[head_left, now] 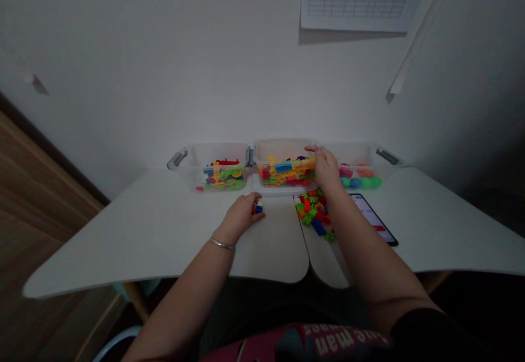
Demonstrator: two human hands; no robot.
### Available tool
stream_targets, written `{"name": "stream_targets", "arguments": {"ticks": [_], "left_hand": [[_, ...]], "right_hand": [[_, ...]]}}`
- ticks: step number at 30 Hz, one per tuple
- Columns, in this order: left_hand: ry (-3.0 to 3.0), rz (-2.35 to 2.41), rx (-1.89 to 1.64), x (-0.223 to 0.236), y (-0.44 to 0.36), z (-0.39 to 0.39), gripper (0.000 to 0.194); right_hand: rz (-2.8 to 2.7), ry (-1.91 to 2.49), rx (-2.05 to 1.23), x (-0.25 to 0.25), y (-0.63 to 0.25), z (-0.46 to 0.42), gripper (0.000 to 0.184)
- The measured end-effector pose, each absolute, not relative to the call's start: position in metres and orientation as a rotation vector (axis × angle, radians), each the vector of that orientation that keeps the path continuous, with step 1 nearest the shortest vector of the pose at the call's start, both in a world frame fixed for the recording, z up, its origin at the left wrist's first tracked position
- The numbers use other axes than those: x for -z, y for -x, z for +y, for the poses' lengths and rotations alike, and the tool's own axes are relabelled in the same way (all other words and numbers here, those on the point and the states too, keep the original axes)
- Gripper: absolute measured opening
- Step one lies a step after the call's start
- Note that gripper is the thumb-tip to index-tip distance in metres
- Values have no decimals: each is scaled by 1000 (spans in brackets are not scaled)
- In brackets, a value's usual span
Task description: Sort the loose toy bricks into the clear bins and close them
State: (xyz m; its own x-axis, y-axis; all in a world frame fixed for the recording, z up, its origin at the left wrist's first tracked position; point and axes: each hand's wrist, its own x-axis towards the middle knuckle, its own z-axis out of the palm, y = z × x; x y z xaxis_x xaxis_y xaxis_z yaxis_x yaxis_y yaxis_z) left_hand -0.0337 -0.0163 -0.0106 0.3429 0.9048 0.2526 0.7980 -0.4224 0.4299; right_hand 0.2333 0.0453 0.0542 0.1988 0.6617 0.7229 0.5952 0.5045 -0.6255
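Observation:
My left hand [241,215] rests low over the white table, its fingers closed around small toy bricks [258,208] that show white, blue and a bit of red. At the right end of the middle clear box [283,149] is my right hand [327,171], one finger stretched left over the rim. Its other fingers are partly hidden, and I see nothing held in it. Yellow, red, green and blue plastic pieces [287,171] fill the lower part of that box. Below my right wrist lies a loose pile of colourful building bricks [314,211], partly covered by my forearm.
A left clear box [217,151] holds green, yellow and red pieces. Behind my right hand, a right clear box [355,151] holds round green and orange pieces. A phone [371,220] lies beside my right forearm. A seam splits the white table [164,231] near the bricks.

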Motion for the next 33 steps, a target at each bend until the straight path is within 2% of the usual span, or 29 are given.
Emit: {"name": "stream_targets", "arguments": {"ticks": [6, 13, 18, 25, 29, 33], "left_hand": [[-2365, 1425, -730, 16, 27, -13, 49], [-2482, 1365, -860, 25, 33, -8, 44], [-2566, 1456, -768, 21, 42, -10, 46], [-2486, 1655, -684, 17, 48, -12, 48], [-2399, 1625, -665, 19, 48, -10, 50], [-2368, 1524, -766, 22, 45, -7, 44]], "right_hand": [[-1453, 1023, -9, -49, -207, 13, 41], [-1952, 998, -198, -8, -164, -6, 20], [-2206, 1145, -236, 14, -156, -11, 30], [-2274, 1352, -185, 17, -153, -16, 36], [-2276, 1417, -147, 16, -152, -15, 35], [-2284, 1399, -102, 18, -152, -14, 32]]}}
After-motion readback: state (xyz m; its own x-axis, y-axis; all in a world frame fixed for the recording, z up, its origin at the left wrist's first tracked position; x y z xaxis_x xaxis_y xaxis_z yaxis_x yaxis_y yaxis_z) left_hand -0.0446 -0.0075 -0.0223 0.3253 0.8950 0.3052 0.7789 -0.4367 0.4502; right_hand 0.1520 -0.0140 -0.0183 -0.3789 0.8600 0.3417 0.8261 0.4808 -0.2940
